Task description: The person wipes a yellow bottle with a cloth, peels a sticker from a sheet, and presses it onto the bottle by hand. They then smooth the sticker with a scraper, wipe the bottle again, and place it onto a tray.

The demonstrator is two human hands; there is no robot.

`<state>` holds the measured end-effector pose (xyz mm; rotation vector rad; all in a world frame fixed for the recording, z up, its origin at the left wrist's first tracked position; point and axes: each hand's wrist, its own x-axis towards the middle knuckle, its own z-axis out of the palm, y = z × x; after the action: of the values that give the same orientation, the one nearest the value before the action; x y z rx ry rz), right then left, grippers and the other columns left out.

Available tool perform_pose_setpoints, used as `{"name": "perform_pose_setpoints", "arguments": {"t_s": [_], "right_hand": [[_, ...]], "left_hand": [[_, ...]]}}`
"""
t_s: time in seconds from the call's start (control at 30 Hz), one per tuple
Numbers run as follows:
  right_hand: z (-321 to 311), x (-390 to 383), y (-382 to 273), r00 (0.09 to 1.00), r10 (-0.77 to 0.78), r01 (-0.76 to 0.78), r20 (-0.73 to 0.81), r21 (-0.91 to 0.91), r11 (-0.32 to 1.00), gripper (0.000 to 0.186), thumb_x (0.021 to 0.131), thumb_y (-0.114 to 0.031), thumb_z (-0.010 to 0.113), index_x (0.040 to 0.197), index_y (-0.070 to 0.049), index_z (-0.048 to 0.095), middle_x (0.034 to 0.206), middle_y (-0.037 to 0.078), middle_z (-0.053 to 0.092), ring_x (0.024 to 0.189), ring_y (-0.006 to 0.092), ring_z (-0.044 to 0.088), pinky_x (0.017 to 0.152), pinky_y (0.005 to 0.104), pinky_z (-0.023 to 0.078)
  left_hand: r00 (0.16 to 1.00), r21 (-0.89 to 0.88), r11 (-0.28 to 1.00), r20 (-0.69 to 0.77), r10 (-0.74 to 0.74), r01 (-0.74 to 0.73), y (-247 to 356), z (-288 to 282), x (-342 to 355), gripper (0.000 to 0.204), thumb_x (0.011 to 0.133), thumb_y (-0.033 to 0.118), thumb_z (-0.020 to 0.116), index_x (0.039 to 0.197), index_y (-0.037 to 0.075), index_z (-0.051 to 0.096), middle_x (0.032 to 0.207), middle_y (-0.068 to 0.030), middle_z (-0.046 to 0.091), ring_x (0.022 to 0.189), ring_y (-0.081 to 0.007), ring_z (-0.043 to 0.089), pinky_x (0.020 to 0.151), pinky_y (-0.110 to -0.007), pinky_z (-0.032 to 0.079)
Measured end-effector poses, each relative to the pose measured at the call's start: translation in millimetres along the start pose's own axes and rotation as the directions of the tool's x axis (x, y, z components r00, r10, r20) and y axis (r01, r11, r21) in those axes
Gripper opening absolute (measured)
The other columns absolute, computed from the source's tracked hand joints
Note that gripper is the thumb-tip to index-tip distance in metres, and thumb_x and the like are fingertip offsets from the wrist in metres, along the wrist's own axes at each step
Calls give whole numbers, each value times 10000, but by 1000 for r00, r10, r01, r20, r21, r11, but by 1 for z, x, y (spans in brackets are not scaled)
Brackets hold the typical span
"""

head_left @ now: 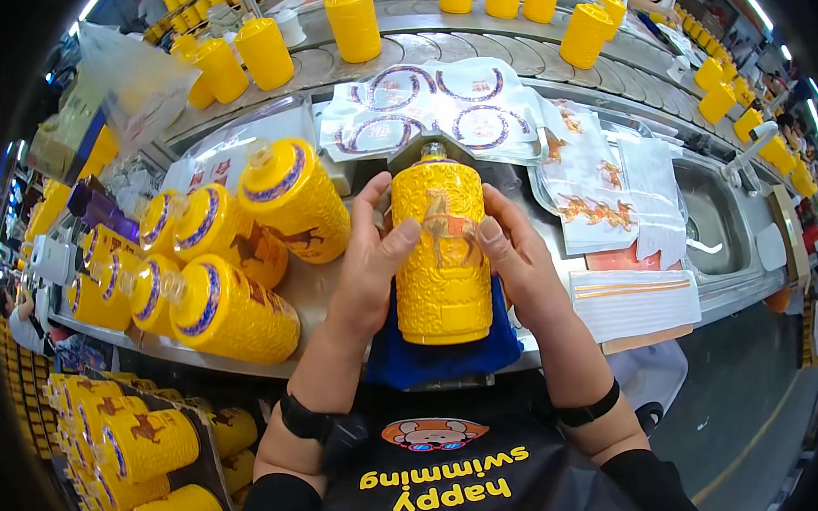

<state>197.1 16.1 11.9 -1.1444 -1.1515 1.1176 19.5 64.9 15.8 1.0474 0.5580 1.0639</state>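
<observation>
To your left, finished yellow bottles are lying on their sides on the steel bench. Your left hand is wrapping the embossed yellow bottle, thumb across its front. It is standing upright between both hands, over the blue cloth. Your right hand is clasping the opposite side, thumb pressing the horse decal.

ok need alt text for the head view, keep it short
Both hands, left hand and right hand, hold a yellow embossed bottle upright over a blue cloth. More yellow bottles lie on their sides to the left on the steel counter.
</observation>
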Motion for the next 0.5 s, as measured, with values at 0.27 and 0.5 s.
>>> {"name": "perform_pose_setpoints", "arguments": {"t_s": [0.27,0.5], "right_hand": [[3,0,0,1000,-13,12,10,76,997,709,902,-334,651,1418,44,345,1218,128,542,1074,165,517,935,291,423],[1,3,9,1000,-9,6,17,135,991,719,907,-279,661,1428,65,305,1234,134,517,1084,167,510,934,290,425]], "left_hand": [[999,-29,999,-21,-30,29,0,10,3,772,900,242,632,1448,20,136,1349,-173,383,1242,-236,447,1039,-350,395],[1000,14,1000,-13,-28,28,0,9,3,784,904,229,626,1461,22,114,1362,-171,367,1265,-245,423,1062,-364,365]]}}
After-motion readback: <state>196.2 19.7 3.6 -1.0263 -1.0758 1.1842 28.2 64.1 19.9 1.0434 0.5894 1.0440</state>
